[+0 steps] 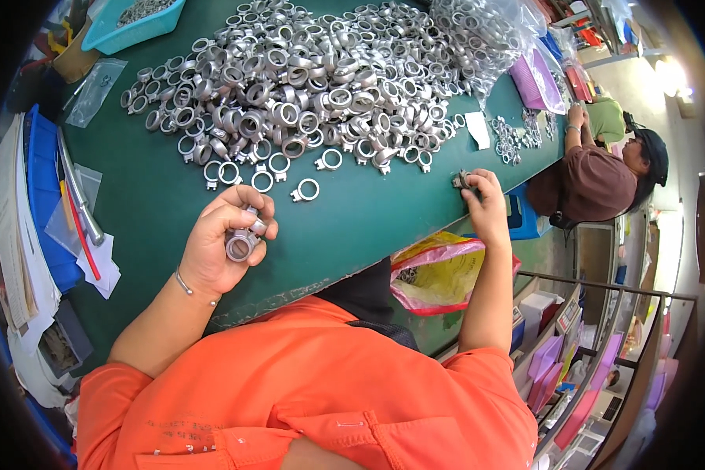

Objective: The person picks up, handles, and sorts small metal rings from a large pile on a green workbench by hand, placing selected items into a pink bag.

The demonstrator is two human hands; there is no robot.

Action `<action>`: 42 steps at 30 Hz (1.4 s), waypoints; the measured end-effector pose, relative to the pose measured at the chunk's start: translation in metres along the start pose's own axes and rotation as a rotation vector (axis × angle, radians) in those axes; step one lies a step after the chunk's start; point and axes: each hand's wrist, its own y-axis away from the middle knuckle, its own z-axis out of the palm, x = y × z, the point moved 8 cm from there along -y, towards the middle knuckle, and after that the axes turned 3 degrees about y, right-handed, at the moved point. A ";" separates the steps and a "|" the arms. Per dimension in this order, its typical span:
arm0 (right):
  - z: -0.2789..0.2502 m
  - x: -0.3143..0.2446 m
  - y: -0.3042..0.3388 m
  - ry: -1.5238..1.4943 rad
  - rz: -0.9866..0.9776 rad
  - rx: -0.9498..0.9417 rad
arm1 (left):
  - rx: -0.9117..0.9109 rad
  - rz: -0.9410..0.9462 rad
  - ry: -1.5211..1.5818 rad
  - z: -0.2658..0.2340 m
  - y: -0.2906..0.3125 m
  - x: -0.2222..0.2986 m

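Note:
My left hand (223, 239) is raised over the near edge of the green table, its fingers closed around a few metal ring clamps (240, 246). Farther right, my right hand (484, 200) pinches a small grey metal ring clamp (460, 180), seen nearly edge-on and partly covered by the fingers, over the tabletop. Beyond both hands spreads a big heap of silvery ring clamps (290, 86), each with a small lug on its side. Several loose ones lie at the heap's near side, among them a single ring clamp (305, 189) close to my left hand.
A clear bag of clamps (486, 39) and a purple basket (531, 82) stand at the far right, near a co-worker (595, 180) in brown. Under the table edge hangs a yellow-pink plastic bag (446, 274). Left are a blue tray (45, 196) and a turquoise basket (137, 23).

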 end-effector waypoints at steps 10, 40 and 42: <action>0.004 -0.037 -0.007 0.087 -0.091 0.131 | -0.054 0.028 0.051 -0.004 0.000 0.002; 0.108 -0.205 0.015 -1.122 0.056 -0.314 | -0.028 0.446 -0.845 0.025 0.013 0.018; 0.116 -0.206 0.015 -1.253 0.215 -0.510 | -0.090 0.690 -1.026 0.031 0.018 0.023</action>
